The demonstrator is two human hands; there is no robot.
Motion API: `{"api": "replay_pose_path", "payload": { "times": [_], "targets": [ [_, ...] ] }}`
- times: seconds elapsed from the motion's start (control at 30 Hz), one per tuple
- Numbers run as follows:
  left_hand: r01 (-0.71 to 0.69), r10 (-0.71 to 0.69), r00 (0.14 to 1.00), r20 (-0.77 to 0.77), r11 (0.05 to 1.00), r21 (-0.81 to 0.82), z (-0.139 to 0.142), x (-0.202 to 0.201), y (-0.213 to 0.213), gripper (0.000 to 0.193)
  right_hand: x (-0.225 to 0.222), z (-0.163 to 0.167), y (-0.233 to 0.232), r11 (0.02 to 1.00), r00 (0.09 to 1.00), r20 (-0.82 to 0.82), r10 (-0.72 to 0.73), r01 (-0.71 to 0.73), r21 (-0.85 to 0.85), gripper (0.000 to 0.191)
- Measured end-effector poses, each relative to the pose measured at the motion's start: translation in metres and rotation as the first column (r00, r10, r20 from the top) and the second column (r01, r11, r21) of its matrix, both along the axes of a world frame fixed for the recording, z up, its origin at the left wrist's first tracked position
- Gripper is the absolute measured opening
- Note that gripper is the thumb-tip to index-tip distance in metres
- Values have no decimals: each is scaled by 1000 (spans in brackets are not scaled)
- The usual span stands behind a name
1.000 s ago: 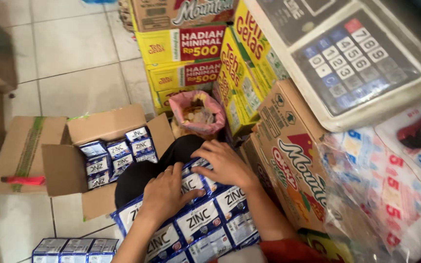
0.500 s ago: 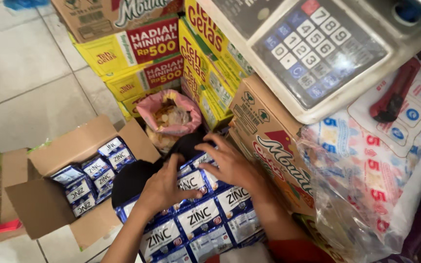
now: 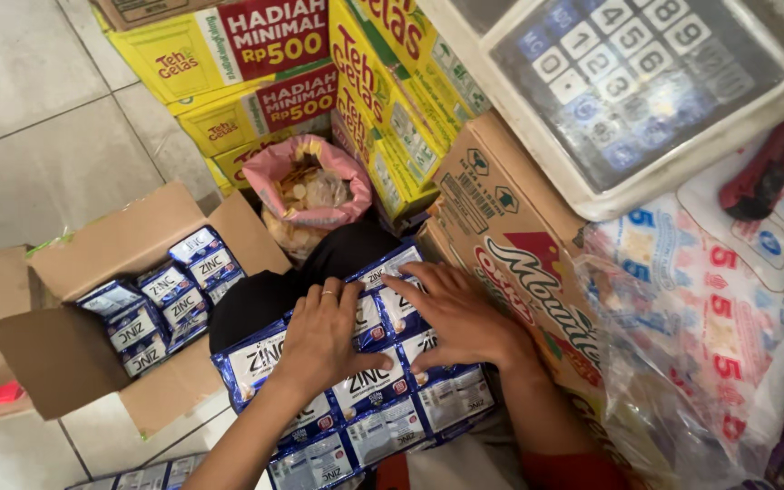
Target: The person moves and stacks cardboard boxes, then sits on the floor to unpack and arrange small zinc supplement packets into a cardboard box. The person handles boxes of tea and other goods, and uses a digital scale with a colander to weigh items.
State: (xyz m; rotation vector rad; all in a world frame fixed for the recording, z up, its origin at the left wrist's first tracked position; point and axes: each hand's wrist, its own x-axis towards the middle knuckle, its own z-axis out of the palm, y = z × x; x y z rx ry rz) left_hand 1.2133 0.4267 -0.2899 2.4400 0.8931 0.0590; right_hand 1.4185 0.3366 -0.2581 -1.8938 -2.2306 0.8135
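**Both hands flat on the blue sachets**

The left hand point(image 3: 324, 338) lay open, fingers spread and palm down, pressing on the sheet of blue sachets point(image 3: 365, 399) at lower centre of the frame — gripping nothing. The right hand point(image 3: 455, 318) rested beside it, just as flat, fingertips on the upper packets. Pale floor tiles point(image 3: 38, 136) filled the upper left; an open cardboard box point(image 3: 138, 318) at left held more of the same sachets. Yellow cartons point(image 3: 256, 63) stood stacked along the top, a pink bag point(image 3: 306, 195) below them, a weighing scale point(image 3: 628, 82) at upper right. The sachets were glossy, joined in rows — dark blue with white panels.
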Motion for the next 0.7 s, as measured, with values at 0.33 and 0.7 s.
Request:
{"api": "replay_pose_path", "payload": {
  "times": [0.33,0.7],
  "targets": [
    [-36,18,993,-114,986,-165,5,2,-1,101,-12,-10,17,999,990,135,39,-39,-1,104],
    [137,-110,989,100,932,-336,-7,4,18,37,7,-18,22,996,997,-29,77,-78,-41,32]
  ]
}}
